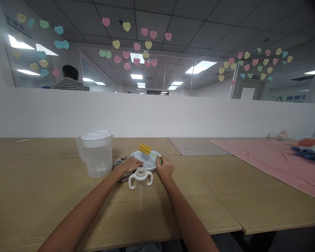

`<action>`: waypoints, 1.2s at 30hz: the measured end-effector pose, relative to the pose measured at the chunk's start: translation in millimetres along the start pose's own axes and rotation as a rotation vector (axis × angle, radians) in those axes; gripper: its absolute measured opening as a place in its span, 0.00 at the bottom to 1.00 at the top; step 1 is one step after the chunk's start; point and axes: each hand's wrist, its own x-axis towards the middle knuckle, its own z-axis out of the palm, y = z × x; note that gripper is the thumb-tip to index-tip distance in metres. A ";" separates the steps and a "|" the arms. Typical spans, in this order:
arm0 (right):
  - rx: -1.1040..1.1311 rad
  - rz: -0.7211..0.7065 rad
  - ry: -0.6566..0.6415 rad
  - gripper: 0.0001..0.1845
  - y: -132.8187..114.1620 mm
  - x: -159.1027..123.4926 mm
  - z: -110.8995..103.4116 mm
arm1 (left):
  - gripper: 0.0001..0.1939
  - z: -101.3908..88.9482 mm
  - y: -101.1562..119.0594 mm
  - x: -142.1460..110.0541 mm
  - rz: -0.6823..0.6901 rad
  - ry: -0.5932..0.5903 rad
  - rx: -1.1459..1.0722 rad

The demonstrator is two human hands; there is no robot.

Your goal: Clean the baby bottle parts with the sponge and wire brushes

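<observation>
My right hand is closed around the green handle of a sponge brush. Its yellow sponge head is raised over the far side of a white plate. My left hand lies palm down between a dark metal tray and the plate. Its fingers point right and bend down at a small clear piece; what they grip is hard to make out. In front of both hands stands a clear baby bottle, uncapped, with two white side handles. A rounded clear piece sits on the tray, partly behind my left wrist.
Left of the tray stands a clear lidded pitcher holding water. A pink cloth covers the table's right side, with a dark blue item on it. Behind the wooden table runs a white low wall with glass above; a person is beyond.
</observation>
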 end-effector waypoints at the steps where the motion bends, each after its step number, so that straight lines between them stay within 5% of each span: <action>1: 0.000 0.015 0.000 0.17 -0.4 -0.3 -0.1 | 0.19 -0.7 -0.1 -1.1 0.015 -0.026 0.003; 5: -0.001 0.018 -0.008 0.18 -1.1 -1.5 0.6 | 0.20 -8.5 1.0 -8.6 0.069 -0.087 0.021; 11: 0.015 0.063 -0.022 0.18 -0.3 -1.5 -2.0 | 0.15 -12.6 -0.7 -24.9 0.048 0.034 -0.006; 14: 0.032 0.038 -0.012 0.18 -0.4 -1.8 -3.0 | 0.17 -4.2 -2.8 -35.5 0.003 0.181 -0.035; 17: 0.051 -0.051 0.005 0.18 -1.0 -2.2 -3.7 | 0.18 6.1 -5.3 -45.0 -0.055 0.457 -0.143; 20: 0.069 -0.147 0.022 0.18 -1.6 -1.8 -4.1 | 0.17 11.9 -6.8 -51.2 -0.086 0.541 -0.227; 36: 0.020 -0.230 0.052 0.21 0.6 -1.1 -2.9 | 0.12 8.4 -6.5 -57.4 -0.080 0.656 -0.271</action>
